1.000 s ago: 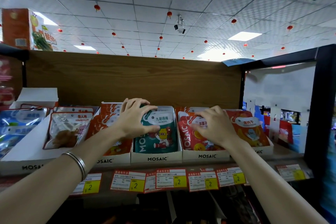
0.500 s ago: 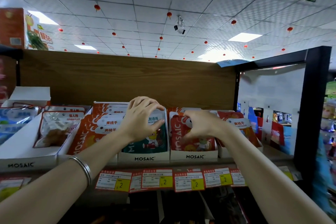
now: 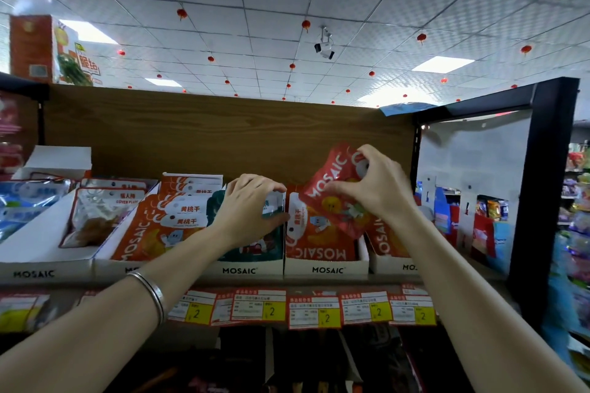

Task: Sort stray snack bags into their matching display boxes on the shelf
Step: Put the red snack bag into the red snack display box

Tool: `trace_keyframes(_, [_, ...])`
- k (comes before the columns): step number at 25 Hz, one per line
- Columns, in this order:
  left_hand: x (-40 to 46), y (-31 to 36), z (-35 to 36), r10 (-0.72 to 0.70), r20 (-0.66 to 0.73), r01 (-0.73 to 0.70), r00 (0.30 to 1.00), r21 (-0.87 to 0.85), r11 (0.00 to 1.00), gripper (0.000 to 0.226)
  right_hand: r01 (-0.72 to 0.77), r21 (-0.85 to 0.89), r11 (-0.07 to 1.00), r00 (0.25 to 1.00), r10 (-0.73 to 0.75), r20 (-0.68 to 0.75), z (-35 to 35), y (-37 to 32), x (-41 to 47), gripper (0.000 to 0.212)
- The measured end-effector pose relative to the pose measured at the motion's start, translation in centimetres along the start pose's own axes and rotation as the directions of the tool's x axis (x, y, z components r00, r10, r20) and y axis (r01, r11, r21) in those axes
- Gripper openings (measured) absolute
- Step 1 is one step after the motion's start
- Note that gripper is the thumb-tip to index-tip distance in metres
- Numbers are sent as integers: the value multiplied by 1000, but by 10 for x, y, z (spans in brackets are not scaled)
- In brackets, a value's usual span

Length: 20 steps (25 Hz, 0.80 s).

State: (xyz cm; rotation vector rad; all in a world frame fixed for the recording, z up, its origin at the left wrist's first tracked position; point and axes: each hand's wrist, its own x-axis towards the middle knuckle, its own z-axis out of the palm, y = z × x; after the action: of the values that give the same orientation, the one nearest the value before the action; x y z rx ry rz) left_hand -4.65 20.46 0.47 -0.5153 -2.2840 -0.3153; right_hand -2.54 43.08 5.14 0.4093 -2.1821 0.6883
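A stray is mid-sort: the right hand (image 3: 372, 183) pinches a red snack bag (image 3: 335, 191) by its top, tilted, lifted above the display box (image 3: 325, 268) at about 3 o'clock of centre. The left hand (image 3: 252, 210), fingers curled narrow, grips the teal bags (image 3: 255, 247) next door. Next, judging which box matches, the person likely lowers the bag there.

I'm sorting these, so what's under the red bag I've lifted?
Below the red bag in the right hand stands an orange bag in its white box. Anything behind that bag is covered.
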Motion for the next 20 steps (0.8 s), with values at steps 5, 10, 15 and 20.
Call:
trace_keyframes(5, [12, 9, 5, -54, 136, 34, 989, 143, 989, 71, -87, -2, 996, 987, 86, -137, -17, 19, 3, 64])
trace_keyframes(10, [20, 13, 14, -153, 191, 119, 970, 178, 977, 77, -133, 6, 991, 975, 132, -177, -22, 32, 1, 63])
trace_keyframes(15, [19, 14, 16, -102, 141, 91, 985, 85, 992, 68, -167, -27, 986, 965, 158, -208, -23, 35, -4, 68])
trace_keyframes(20, [19, 21, 15, -24, 122, 27, 992, -23, 999, 62, -202, -55, 978, 959, 185, -216, -19, 38, -6, 66])
